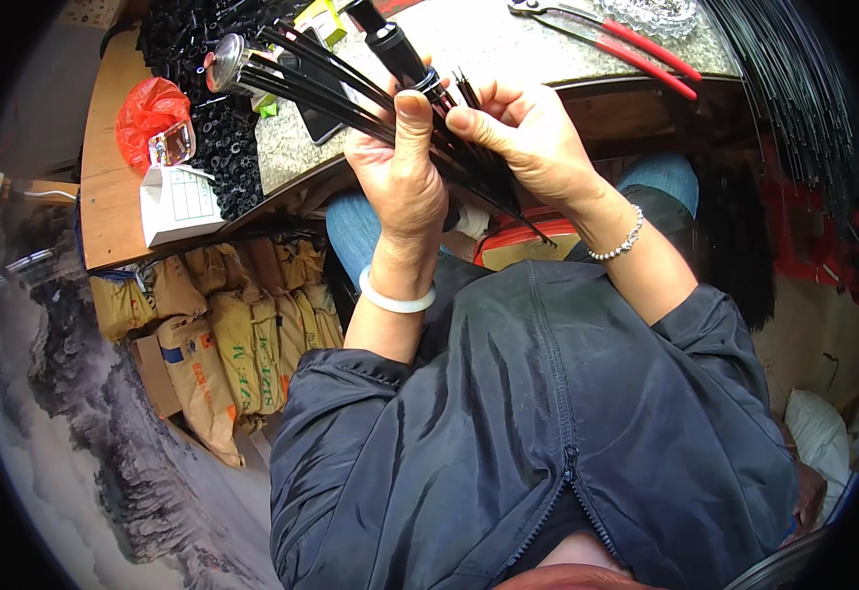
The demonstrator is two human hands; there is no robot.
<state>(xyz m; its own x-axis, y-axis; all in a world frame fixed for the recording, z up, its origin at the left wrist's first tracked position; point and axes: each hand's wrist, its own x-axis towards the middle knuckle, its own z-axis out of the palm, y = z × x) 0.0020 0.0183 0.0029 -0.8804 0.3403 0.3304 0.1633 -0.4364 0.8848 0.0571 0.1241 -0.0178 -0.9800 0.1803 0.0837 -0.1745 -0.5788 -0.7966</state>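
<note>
Sacks of tan paper [223,354] stand packed under the worktop [508,44]; their contents are hidden. Left hand [405,172] has its grip closed around a bundle of thin black rods [321,84]. Right hand [528,138] pinches a black cylindrical handle [400,54] held above the lap.

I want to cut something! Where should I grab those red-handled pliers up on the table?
Probably by the two long red handles, coming from the right side. They lie flat on the stone tabletop, pointing right with bare space around them, while the metal jaws point left.
</note>
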